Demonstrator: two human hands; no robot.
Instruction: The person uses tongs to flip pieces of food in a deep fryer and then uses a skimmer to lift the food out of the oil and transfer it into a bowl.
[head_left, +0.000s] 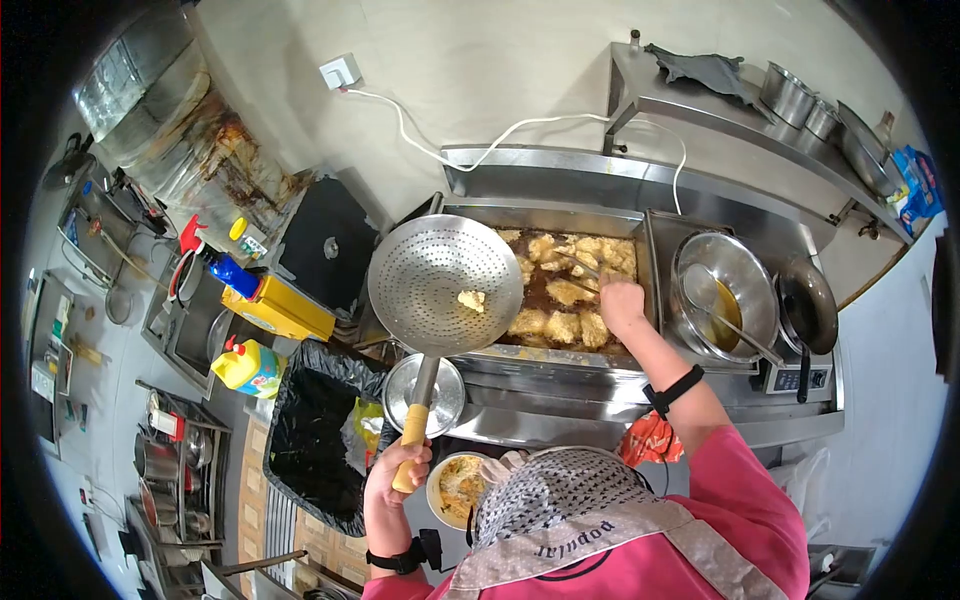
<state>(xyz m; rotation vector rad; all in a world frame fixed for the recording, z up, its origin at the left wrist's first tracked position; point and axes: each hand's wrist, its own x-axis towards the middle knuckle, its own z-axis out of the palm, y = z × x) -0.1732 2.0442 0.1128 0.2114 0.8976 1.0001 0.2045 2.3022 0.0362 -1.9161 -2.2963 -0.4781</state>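
- The left hand (pixel 398 472) is wrapped tight around the yellow grip of a large round perforated steel skimmer (pixel 446 285).
- The skimmer's handle runs from the hand up and slightly right to the bowl, so its long axis points toward the rectangular steel fryer vat of dark oil (pixel 575 285); the bowl hangs over the vat's left edge.
- One pale battered piece (pixel 471 299) lies in the skimmer bowl.
- The right hand (pixel 622 303) is clamped on a pair of thin metal chopsticks (pixel 577 272), reaching in among the golden fried pieces (pixel 548 324), which number about eight.
- Right of the vat, a steel mixing bowl (pixel 727 297) holds one ladle; a dark wok (pixel 809 304) sits just beside it.
- Left and below stand a black-lined bin (pixel 318 437), a yellow detergent bottle (pixel 248 367) and a small round steel lid (pixel 425 396).
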